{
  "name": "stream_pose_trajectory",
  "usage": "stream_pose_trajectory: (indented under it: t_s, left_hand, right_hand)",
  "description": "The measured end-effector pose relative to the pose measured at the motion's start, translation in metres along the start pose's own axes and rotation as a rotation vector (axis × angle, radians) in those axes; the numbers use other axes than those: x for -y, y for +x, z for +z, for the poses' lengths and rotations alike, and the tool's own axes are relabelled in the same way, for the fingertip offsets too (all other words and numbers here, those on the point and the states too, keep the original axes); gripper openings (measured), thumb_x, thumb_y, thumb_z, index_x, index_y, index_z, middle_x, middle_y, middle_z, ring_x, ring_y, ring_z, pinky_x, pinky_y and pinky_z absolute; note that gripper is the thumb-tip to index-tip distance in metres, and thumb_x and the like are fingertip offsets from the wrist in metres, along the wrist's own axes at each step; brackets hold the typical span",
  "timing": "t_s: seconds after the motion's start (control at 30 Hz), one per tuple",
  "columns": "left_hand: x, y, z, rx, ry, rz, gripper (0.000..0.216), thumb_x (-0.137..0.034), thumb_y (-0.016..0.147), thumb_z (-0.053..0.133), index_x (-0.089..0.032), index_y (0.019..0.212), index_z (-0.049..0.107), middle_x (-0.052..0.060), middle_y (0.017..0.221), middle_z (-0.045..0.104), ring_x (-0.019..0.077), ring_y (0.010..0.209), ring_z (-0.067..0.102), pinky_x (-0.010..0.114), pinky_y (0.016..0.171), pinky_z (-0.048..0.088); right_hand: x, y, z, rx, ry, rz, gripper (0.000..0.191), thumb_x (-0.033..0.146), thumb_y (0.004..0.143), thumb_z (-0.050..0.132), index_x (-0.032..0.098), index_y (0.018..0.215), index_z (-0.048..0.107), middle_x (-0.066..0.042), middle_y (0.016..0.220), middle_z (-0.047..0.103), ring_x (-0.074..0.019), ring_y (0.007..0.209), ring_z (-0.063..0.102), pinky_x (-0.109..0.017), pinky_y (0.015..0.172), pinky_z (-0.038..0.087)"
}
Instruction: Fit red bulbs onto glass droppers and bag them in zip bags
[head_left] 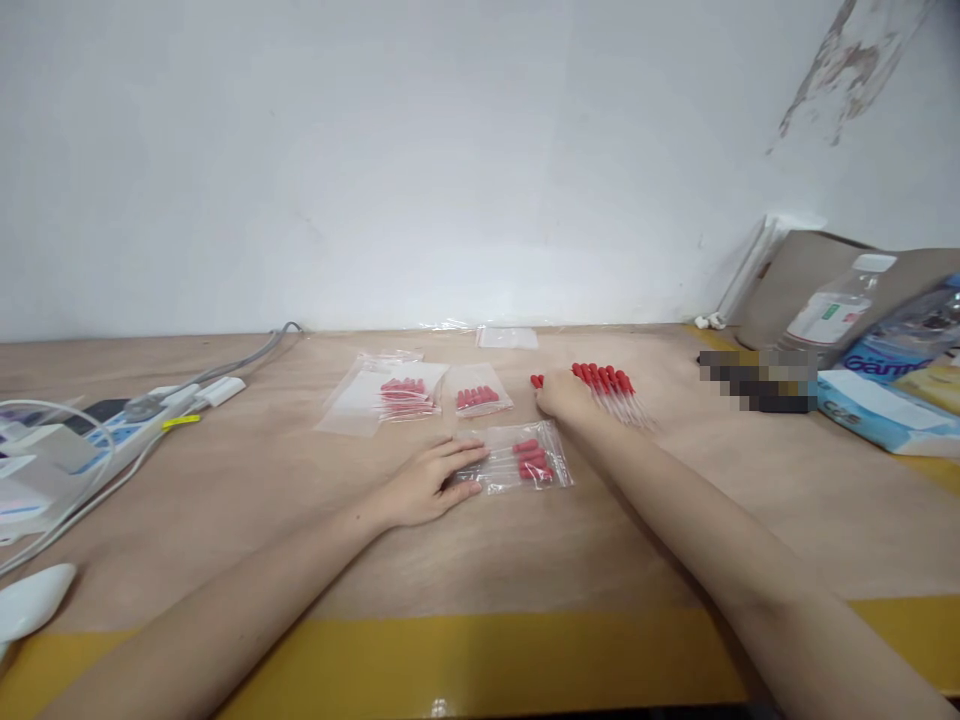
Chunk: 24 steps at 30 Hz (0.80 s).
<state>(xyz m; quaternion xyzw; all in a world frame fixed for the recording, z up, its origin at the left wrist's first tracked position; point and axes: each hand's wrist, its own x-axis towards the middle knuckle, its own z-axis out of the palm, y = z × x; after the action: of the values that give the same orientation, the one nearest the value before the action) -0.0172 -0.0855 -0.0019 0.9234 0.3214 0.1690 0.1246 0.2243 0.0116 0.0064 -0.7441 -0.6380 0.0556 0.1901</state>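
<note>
My left hand (435,480) lies on the table with its fingers stretched out, the tips on the left end of a clear zip bag (499,472). Inside that bag are several glass droppers with red rubber bulbs (532,460). Farther out, my right hand (564,395) is closed, and two red bulbs of droppers (537,381) show just left of its fingers; their stems are hidden. Right beside it is a row of loose red-bulbed droppers (604,378), partly behind my forearm.
Behind my left hand lie a stack of filled bags (405,395) and one more filled bag (477,392). A flat clear bag (508,338) is near the wall. A power strip (127,430) with cables stands left; bottles (836,305) and a tissue pack (885,415) stand right.
</note>
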Motion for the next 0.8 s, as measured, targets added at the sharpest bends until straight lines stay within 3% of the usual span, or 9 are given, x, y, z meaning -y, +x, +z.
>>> stream_pose_trajectory:
  t_s: [0.2, 0.3, 0.43, 0.53, 0.67, 0.8]
  left_hand:
    - [-0.001, 0.0, -0.001, 0.014, 0.007, -0.012, 0.043, -0.039, 0.087, 0.043, -0.025, 0.128, 0.043, 0.005, 0.132, 0.044, 0.0198, 0.12, 0.041, 0.039, 0.102, 0.032]
    - [0.0, 0.0, 0.0, 0.004, -0.011, -0.013, 0.043, -0.04, 0.087, 0.043, -0.026, 0.127, 0.043, 0.005, 0.132, 0.044, 0.0198, 0.12, 0.041, 0.038, 0.101, 0.033]
    - [0.002, 0.0, 0.001, -0.008, -0.017, -0.007, 0.043, -0.041, 0.086, 0.043, -0.026, 0.127, 0.043, 0.005, 0.131, 0.045, 0.0204, 0.119, 0.041, 0.039, 0.101, 0.034]
    - [0.001, 0.0, 0.001, -0.006, -0.006, -0.011, 0.043, -0.041, 0.087, 0.043, -0.026, 0.127, 0.043, 0.005, 0.13, 0.046, 0.0203, 0.119, 0.042, 0.038, 0.101, 0.034]
    - [0.001, 0.0, 0.0, -0.007, 0.0, -0.011, 0.043, -0.041, 0.087, 0.043, -0.026, 0.127, 0.043, 0.005, 0.13, 0.045, 0.0198, 0.119, 0.042, 0.037, 0.101, 0.034]
    - [0.0, 0.0, 0.0, 0.01, 0.003, -0.018, 0.043, -0.04, 0.087, 0.042, -0.026, 0.128, 0.042, 0.005, 0.131, 0.044, 0.0196, 0.12, 0.041, 0.037, 0.101, 0.033]
  right_hand:
    - [-0.018, -0.01, -0.023, -0.052, 0.195, -0.089, 0.025, 0.035, 0.081, 0.045, 0.015, 0.075, 0.06, -0.01, 0.08, 0.066, -0.0187, 0.078, 0.061, -0.026, 0.066, 0.044]
    - [-0.042, -0.027, -0.03, -0.136, 0.607, -0.094, 0.028, 0.04, 0.074, 0.053, 0.017, 0.09, 0.051, -0.001, 0.07, 0.062, -0.0133, 0.061, 0.059, -0.023, 0.055, 0.044]
    - [-0.062, -0.053, -0.025, -0.08, 1.002, -0.047, 0.057, 0.033, 0.07, 0.057, 0.019, 0.117, 0.026, 0.01, 0.055, 0.049, -0.0098, 0.038, 0.047, -0.021, 0.039, 0.038]
    - [-0.059, -0.066, -0.015, -0.102, 1.125, -0.01, 0.062, 0.03, 0.07, 0.056, 0.022, 0.119, 0.02, 0.01, 0.056, 0.047, -0.0115, 0.041, 0.05, -0.024, 0.041, 0.044]
    - [-0.047, -0.071, -0.004, -0.181, 1.22, 0.043, 0.05, 0.031, 0.068, 0.058, 0.024, 0.106, 0.026, 0.009, 0.062, 0.047, -0.0127, 0.047, 0.056, -0.029, 0.05, 0.052]
    - [-0.04, -0.073, 0.003, -0.112, 1.354, 0.073, 0.038, 0.033, 0.071, 0.055, 0.025, 0.097, 0.028, 0.006, 0.067, 0.052, -0.0141, 0.059, 0.061, -0.032, 0.06, 0.054]
